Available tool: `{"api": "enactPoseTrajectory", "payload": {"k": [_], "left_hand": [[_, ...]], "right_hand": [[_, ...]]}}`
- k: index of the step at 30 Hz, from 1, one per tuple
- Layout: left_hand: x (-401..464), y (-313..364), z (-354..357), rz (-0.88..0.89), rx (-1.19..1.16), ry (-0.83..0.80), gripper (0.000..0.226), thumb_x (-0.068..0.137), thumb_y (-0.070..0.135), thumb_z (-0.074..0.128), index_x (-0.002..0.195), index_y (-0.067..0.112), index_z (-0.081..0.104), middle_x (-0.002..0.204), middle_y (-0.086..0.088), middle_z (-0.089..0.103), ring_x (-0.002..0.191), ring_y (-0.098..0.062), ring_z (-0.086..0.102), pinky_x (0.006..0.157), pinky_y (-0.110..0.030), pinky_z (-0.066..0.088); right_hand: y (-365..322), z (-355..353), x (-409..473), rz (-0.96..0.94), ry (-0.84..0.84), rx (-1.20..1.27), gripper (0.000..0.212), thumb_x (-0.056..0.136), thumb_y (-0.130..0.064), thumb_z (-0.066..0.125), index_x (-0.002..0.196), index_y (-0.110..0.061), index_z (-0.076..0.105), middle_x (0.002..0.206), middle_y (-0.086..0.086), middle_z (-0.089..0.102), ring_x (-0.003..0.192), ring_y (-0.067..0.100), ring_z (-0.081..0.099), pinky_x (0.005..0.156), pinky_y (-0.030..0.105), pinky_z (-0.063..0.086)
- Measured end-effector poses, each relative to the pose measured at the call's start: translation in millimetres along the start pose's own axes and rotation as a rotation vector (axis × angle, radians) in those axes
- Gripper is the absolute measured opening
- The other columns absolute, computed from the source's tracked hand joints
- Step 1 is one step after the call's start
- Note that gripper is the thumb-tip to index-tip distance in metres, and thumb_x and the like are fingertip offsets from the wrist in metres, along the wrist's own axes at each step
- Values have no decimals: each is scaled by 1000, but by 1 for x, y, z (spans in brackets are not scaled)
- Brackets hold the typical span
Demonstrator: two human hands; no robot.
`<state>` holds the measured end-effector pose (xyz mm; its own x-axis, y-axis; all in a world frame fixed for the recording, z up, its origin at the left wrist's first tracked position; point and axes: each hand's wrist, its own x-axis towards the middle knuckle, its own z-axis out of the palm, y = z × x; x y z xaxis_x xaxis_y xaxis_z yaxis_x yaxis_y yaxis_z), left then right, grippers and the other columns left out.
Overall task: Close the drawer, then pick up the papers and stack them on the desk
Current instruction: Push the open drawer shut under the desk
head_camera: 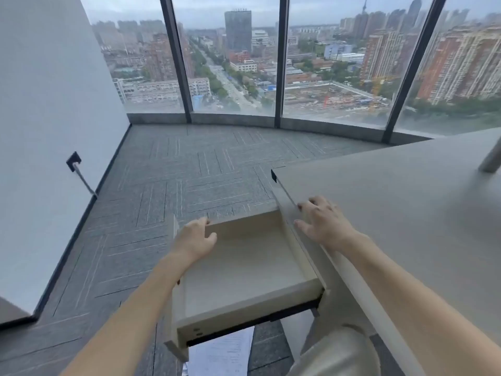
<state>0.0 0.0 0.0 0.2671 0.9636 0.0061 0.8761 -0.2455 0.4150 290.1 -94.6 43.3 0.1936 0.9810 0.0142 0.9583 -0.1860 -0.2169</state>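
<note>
Your left hand [196, 240] grips the open pale wooden drawer [244, 267]'s front edge; your right hand [322, 223] lies flat, unclenched, on the grey desk [406, 213]'s edge — push now and its fingers risk pinching.

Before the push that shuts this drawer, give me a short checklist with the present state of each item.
1. Drawer pulled out, ready to push: ok.
2. Drawer inside holds nothing that could jam: ok, it looks bare.
3. Left hand on the drawer's far front edge: ok.
4. Right hand away from the closing gap: not ok, it rests flat on the desk edge, fingers right beside the drawer.
5. Papers located: ok, on the floor under the drawer.
6. How many sheets: cannot tell, mostly hidden.
</note>
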Motion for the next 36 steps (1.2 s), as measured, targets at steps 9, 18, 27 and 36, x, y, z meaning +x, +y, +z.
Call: {"api": "enactPoseTrajectory", "payload": {"k": [9, 18, 27, 36], "left_hand": [[3, -65, 11, -233, -126, 114, 44, 86, 8, 46, 129, 4, 54, 127, -20, 61, 116, -35, 56, 92, -39, 45], [-4, -104, 16, -439, -373, 35, 27, 83, 2, 53, 106, 4, 66, 108, -18, 70, 100, -35, 64, 79, -39, 50], [-17, -127, 35, -595, -843, -24, 24, 96, -3, 45, 108, -5, 67, 85, -17, 69, 65, -24, 64, 56, -27, 56], [-6, -99, 58, -624, -946, -45, 24, 93, -4, 51, 110, -9, 66, 88, -21, 69, 68, -28, 65, 67, -36, 58]], "right_hand": [[2, 13, 20, 3, 74, -1, 52, 85, -37, 60, 135, -27, 49, 146, 9, 42, 137, 32, 37, 120, 46, 18], [6, 16, 19, 5, 108, 25, 52, 84, -33, 61, 136, -28, 50, 145, 5, 45, 136, 30, 38, 120, 44, 19], [9, 19, 21, -4, 116, 58, 57, 85, -35, 63, 139, -27, 50, 150, 6, 43, 142, 29, 35, 123, 43, 13], [8, 18, 19, -19, 133, 72, 53, 84, -34, 62, 136, -27, 52, 146, 5, 46, 140, 28, 38, 124, 43, 12]]}}
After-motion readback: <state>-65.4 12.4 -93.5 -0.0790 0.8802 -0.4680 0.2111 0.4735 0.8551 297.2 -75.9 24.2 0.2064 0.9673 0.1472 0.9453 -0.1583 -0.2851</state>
